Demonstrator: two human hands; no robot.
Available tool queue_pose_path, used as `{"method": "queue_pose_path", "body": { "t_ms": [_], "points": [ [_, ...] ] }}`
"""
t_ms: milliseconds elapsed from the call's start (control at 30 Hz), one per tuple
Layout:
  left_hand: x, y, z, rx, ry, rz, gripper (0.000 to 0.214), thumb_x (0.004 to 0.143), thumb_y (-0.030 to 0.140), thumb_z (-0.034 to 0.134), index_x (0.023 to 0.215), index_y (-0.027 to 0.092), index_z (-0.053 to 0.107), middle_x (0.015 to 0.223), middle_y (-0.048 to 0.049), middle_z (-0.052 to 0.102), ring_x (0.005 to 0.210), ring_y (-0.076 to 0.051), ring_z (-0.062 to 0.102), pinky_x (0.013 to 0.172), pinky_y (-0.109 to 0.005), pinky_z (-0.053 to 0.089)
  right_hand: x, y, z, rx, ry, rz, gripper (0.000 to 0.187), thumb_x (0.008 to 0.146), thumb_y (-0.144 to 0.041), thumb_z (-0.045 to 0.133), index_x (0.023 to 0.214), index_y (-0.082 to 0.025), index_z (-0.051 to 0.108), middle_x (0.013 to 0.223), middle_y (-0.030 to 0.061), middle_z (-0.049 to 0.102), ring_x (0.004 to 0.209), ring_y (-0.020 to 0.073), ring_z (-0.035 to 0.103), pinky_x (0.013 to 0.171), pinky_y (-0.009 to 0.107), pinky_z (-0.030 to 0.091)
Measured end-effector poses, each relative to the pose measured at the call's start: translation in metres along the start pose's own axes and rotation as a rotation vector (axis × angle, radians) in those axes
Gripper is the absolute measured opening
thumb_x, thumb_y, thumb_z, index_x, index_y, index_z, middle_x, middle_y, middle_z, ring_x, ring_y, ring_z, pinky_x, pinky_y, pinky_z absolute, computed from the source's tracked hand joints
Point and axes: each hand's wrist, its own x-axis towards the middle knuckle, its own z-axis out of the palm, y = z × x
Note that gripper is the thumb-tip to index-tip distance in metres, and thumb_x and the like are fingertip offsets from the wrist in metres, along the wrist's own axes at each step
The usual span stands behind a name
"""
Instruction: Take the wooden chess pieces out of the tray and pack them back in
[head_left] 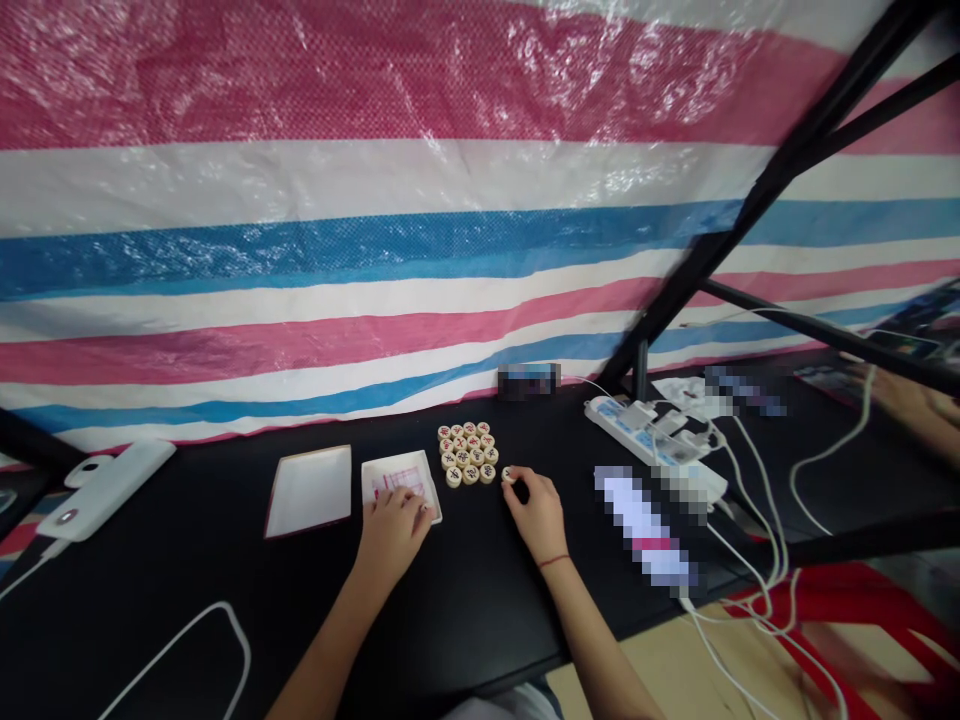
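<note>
Several round wooden chess pieces [468, 453] with red and black characters lie in a tight grid on the black table [187, 560]. My right hand [534, 510] pinches one more piece [508, 474] just to the right of the grid's near row. My left hand [393, 524] rests with curled fingers on the near edge of a small white box tray [400, 475] with red print inside. A plain white lid [310, 489] lies flat to the left of that tray.
A white power strip [651, 440] with several plugs and white cables sits at right. A white device [105, 487] lies at far left, and a white cable [196, 622] loops near the front edge. A striped tarp hangs behind; black frame bars cross at right. Another person's arm shows at the right edge.
</note>
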Motion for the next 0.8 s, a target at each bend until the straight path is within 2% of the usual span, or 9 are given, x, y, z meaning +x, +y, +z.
{"method": "queue_pose_path", "body": {
  "t_ms": [400, 500, 633, 667, 733, 800],
  "points": [
    [-0.001, 0.002, 0.0, -0.114, -0.023, -0.04, 0.012, 0.087, 0.027, 0.052, 0.083, 0.023, 0.063, 0.086, 0.0005, 0.072, 0.09, -0.021, 0.061, 0.081, -0.036, 0.034, -0.002, 0.001, 0.009, -0.084, 0.002, -0.024, 0.025, 0.086, -0.034, 0.048, 0.097, -0.019, 0.066, 0.093, 0.008, 0.07, 0.09, 0.0245, 0.056, 0.08, 0.037, 0.044],
    [0.0, 0.002, 0.001, -0.163, 0.017, -0.046, 0.011, 0.085, 0.025, 0.053, 0.081, 0.024, 0.063, 0.083, 0.0009, 0.071, 0.088, -0.02, 0.062, 0.082, -0.035, 0.035, -0.001, -0.003, 0.006, -0.08, 0.013, -0.057, 0.024, 0.086, -0.033, 0.049, 0.097, -0.019, 0.066, 0.097, 0.0081, 0.07, 0.09, 0.0245, 0.056, 0.081, 0.039, 0.045],
    [0.002, 0.006, -0.002, -0.363, 0.138, -0.065, 0.011, 0.085, 0.03, 0.054, 0.083, 0.023, 0.063, 0.084, -0.0002, 0.071, 0.085, -0.019, 0.063, 0.081, -0.033, 0.039, -0.003, -0.028, -0.007, 0.025, 0.064, -0.146, 0.021, 0.086, -0.028, 0.05, 0.098, -0.019, 0.065, 0.102, 0.0093, 0.068, 0.095, 0.0238, 0.059, 0.086, 0.041, 0.045],
    [0.003, 0.008, -0.002, -0.449, 0.143, -0.065, 0.013, 0.084, 0.032, 0.054, 0.083, 0.023, 0.062, 0.083, -0.0003, 0.071, 0.081, -0.018, 0.063, 0.079, -0.032, 0.042, -0.006, -0.038, -0.011, 0.077, 0.033, -0.198, 0.021, 0.085, -0.027, 0.052, 0.1, -0.02, 0.064, 0.103, 0.0091, 0.067, 0.098, 0.0235, 0.059, 0.087, 0.041, 0.045],
    [0.003, 0.015, -0.004, -0.622, 0.118, -0.055, 0.015, 0.083, 0.036, 0.055, 0.081, 0.023, 0.061, 0.079, 0.0003, 0.069, 0.073, -0.015, 0.061, 0.072, -0.028, 0.045, -0.012, -0.06, -0.017, 0.199, -0.114, -0.324, 0.026, 0.083, -0.025, 0.057, 0.108, -0.022, 0.062, 0.107, 0.0083, 0.066, 0.102, 0.0227, 0.059, 0.089, 0.039, 0.047],
    [0.003, 0.021, -0.004, -0.755, 0.087, -0.056, 0.017, 0.082, 0.038, 0.055, 0.08, 0.023, 0.061, 0.076, 0.0013, 0.068, 0.07, -0.014, 0.061, 0.069, -0.026, 0.048, -0.02, -0.079, -0.019, 0.293, -0.205, -0.376, 0.024, 0.084, -0.024, 0.058, 0.108, -0.023, 0.062, 0.104, 0.0068, 0.067, 0.098, 0.0207, 0.061, 0.086, 0.036, 0.049]
  ]
}}
